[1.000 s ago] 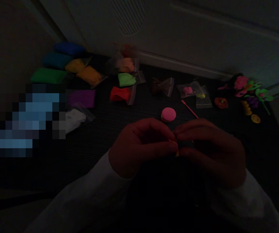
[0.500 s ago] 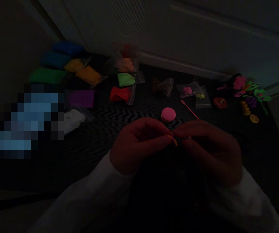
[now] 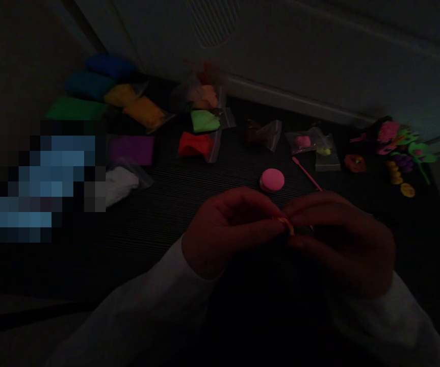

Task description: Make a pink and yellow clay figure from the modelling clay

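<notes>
The scene is very dark. My left hand (image 3: 227, 229) and my right hand (image 3: 342, 239) meet fingertip to fingertip over a dark ribbed mat (image 3: 174, 204). Together they pinch a small orange-yellow bit of clay (image 3: 285, 223); most of it is hidden by the fingers. Just beyond the fingertips a round pink clay disc (image 3: 272, 180) lies on the mat. A thin pink stick tool (image 3: 306, 173) lies to the right of the disc.
Bags of coloured clay lie at the back: blue (image 3: 108, 65), green (image 3: 76, 108), orange (image 3: 143, 112), purple (image 3: 131, 149), white (image 3: 120, 182), red (image 3: 195, 144), light green (image 3: 204, 121). Small finished clay figures (image 3: 399, 148) stand at the far right. A pale wall (image 3: 319, 51) rises behind.
The view has shifted slightly, so everything sits a little further right in the picture. Both hands stay pinched together on the small clay bit, fingers working it slightly.
</notes>
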Demonstrator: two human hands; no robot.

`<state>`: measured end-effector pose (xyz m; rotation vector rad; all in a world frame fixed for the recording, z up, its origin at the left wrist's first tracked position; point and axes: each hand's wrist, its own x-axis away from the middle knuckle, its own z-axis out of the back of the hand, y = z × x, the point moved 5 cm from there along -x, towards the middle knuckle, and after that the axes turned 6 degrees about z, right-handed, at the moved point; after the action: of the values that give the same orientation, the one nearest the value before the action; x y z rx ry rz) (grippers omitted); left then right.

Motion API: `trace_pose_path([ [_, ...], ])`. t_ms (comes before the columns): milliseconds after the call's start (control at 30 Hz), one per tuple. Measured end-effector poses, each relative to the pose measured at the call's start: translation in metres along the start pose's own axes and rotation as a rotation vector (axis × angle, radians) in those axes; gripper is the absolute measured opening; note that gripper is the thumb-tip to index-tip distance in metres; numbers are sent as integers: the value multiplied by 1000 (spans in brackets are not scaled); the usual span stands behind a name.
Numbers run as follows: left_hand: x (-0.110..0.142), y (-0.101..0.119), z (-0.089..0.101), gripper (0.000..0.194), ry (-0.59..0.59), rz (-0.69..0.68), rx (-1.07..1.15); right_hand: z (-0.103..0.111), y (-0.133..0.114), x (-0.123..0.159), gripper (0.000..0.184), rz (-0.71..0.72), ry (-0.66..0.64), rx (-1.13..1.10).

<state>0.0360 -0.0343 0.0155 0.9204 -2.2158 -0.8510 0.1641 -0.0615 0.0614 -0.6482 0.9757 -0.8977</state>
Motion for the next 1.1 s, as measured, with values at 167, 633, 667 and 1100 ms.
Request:
trace_pose_path([
  [167,1,0,-2,5,10,36,56,2,0,0,32,13,35,22],
  [633,-4,-3,0,11,13,64,147,2,-1,0,27,34,16,21],
  [667,-4,-3,-1,11,19,72,152,2,-1,1,26,27,26,23],
  [1100,-3,-4,-3,13,4,33,115,0,1,0,31,26,51,17],
])
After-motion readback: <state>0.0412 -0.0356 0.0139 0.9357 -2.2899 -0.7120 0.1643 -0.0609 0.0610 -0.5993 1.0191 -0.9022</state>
